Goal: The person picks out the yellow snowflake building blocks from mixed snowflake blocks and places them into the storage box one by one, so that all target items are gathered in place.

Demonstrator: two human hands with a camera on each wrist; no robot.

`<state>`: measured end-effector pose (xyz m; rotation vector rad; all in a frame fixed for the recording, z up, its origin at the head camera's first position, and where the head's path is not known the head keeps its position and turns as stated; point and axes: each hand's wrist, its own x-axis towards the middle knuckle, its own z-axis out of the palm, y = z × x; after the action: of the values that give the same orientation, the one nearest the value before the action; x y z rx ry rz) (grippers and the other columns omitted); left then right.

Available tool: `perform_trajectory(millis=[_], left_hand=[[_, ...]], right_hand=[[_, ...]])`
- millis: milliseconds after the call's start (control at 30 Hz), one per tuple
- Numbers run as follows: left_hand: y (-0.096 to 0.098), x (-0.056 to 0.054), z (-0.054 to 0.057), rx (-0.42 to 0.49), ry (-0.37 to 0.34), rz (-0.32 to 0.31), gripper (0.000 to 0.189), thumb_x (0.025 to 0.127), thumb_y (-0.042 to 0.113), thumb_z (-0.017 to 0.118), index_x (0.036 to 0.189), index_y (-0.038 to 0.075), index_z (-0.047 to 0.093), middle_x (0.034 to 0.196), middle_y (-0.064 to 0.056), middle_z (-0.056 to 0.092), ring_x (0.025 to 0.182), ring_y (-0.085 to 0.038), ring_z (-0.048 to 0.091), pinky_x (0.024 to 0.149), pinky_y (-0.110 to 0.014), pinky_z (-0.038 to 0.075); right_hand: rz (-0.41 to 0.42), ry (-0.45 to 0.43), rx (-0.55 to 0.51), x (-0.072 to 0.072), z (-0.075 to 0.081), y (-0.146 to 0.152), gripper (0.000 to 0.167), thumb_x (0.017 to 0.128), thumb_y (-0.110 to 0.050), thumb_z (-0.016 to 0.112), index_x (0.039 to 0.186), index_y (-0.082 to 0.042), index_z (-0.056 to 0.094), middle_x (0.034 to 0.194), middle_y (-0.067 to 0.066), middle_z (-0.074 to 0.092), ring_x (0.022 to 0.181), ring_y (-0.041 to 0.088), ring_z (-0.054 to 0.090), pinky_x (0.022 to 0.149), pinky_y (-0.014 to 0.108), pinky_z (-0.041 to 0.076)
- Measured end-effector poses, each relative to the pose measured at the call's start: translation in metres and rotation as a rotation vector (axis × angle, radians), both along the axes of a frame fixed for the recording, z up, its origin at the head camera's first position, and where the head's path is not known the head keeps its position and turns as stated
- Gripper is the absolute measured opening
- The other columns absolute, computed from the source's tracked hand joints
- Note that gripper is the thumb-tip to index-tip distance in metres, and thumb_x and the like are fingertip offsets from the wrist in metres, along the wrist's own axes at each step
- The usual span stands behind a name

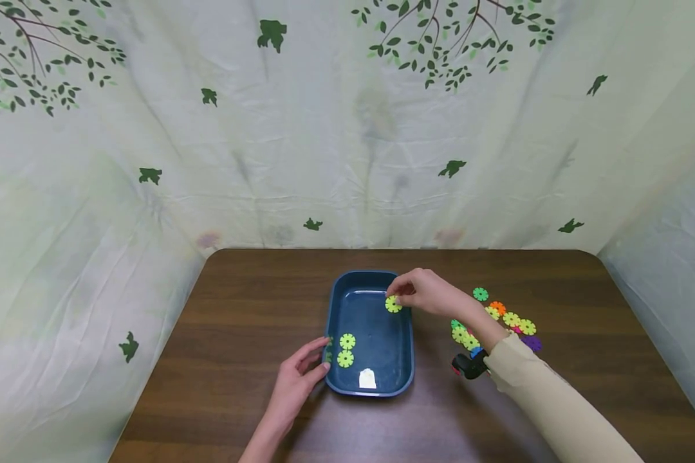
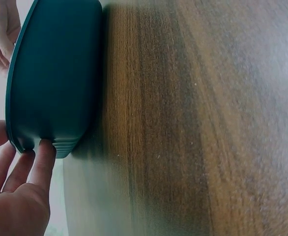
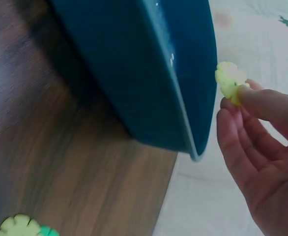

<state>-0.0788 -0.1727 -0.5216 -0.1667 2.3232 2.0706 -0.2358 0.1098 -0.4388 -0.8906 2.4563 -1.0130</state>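
Note:
A blue tray (image 1: 376,334) lies lengthwise on the table. My left hand (image 1: 292,386) grips its left side; the left wrist view shows the thumb at the rim (image 2: 9,105) and fingers against the outer wall. Between thumb and fingertips, my right hand (image 1: 431,292) pinches a yellow flower-shaped disc (image 1: 392,304) over the tray's upper right part. In the right wrist view this notched disc (image 3: 229,78) is raised beyond the tray's rim. Two like yellow discs (image 1: 347,341) lie inside the tray near its left wall, one below the other.
Right of the tray, several flower discs are scattered, among them a green one (image 1: 480,294), an orange one (image 1: 497,308), yellow ones (image 1: 511,319) and a purple one (image 1: 531,343). My right forearm partly covers them. Behind the wooden table (image 1: 255,302) hangs a leaf-patterned cloth (image 1: 336,161).

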Motion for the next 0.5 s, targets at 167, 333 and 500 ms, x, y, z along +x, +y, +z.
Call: perform_trajectory(millis=[167,333,500], left_hand=[[0.0,-0.001,0.0,0.001,-0.028,0.004,0.044,0.086,-0.003,0.068,0.129,0.009,0.065,0.134,-0.009,0.059,0.119,-0.032,0.055,0.087,-0.025,0.05],[-0.001,-0.001,0.001,-0.002,-0.035,0.006,0.045,0.086,-0.003,0.068,0.129,0.009,0.065,0.134,-0.009,0.059,0.119,-0.031,0.055,0.087,-0.025,0.05],[-0.001,-0.002,0.002,0.006,-0.038,0.007,0.045,0.086,-0.003,0.068,0.129,0.009,0.064,0.135,-0.009,0.058,0.119,-0.031,0.055,0.087,-0.025,0.05]], right_hand=[[0.06,-0.011,0.024,-0.008,-0.001,-0.014,0.016,0.091,-0.004,0.068,0.105,-0.01,0.075,0.096,-0.003,0.07,0.08,0.014,0.06,0.073,0.027,0.053],[0.098,-0.02,0.041,-0.014,-0.004,-0.027,0.016,0.092,-0.004,0.068,0.105,-0.011,0.075,0.095,-0.003,0.069,0.081,0.017,0.058,0.072,0.027,0.053],[0.108,-0.066,0.054,-0.018,-0.005,-0.04,0.017,0.091,-0.003,0.068,0.105,-0.009,0.074,0.095,0.0,0.068,0.081,0.018,0.058,0.072,0.028,0.053]])
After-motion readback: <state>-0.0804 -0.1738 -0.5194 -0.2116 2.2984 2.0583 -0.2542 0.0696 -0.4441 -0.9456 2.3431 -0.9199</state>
